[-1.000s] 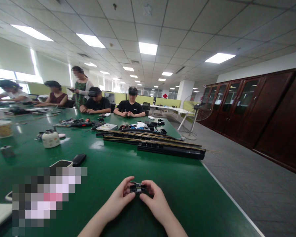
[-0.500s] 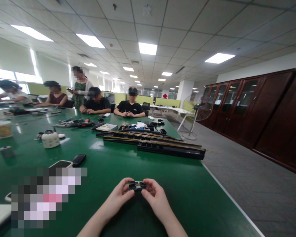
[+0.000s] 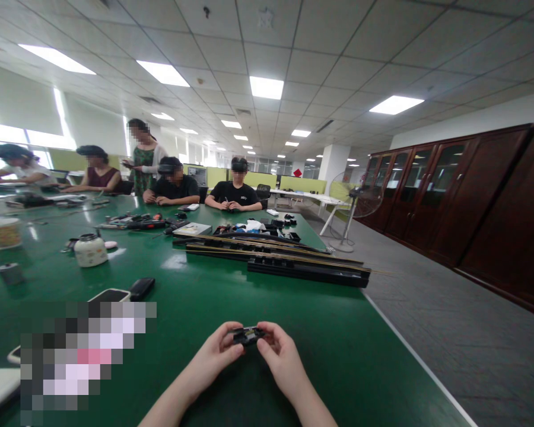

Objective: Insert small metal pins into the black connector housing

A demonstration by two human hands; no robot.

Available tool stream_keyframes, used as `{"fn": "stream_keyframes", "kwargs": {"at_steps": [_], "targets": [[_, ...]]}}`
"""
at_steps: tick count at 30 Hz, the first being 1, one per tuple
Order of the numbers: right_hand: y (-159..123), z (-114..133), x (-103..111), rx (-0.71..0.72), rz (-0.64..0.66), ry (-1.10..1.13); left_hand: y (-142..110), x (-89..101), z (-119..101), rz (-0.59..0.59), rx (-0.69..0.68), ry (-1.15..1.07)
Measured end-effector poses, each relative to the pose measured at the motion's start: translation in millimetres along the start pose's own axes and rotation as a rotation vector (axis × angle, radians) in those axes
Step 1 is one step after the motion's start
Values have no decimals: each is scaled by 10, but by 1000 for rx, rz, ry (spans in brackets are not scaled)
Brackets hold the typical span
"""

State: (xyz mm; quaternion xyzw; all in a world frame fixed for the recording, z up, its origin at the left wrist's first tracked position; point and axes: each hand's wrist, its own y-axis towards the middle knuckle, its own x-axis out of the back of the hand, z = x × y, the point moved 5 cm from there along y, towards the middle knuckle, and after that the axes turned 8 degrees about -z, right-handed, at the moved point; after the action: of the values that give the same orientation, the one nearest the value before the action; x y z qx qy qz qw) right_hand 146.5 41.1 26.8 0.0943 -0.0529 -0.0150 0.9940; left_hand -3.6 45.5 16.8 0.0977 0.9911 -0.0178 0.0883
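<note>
A small black part with a lighter, metallic-looking middle is held level above the near side of the green table. My left hand grips its left end between thumb and fingers. At the right end, my right hand pinches it the same way. Fingertips cover both ends, and the part's exact kind is too small to make out.
Long black rails with thin brass-coloured rods lie beyond my hands. Tools, a white jar, a grey metal block and a black case are on the table. Several people sit or stand at the far side.
The black part has tilted slightly in my fingers, its right end a little higher. Both hands keep nearly the same place. The standing person's hands have shifted slightly.
</note>
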Motion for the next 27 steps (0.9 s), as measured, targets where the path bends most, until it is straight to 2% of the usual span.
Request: {"fn": "stream_keyframes", "kwargs": {"at_steps": [12,27], "targets": [[-45,70,-14,73,-6,-177,-27,-72,-18,102,-8,-52],[-48,62,0,121,-15,-261,25,-38,80,76,-50,71]]}}
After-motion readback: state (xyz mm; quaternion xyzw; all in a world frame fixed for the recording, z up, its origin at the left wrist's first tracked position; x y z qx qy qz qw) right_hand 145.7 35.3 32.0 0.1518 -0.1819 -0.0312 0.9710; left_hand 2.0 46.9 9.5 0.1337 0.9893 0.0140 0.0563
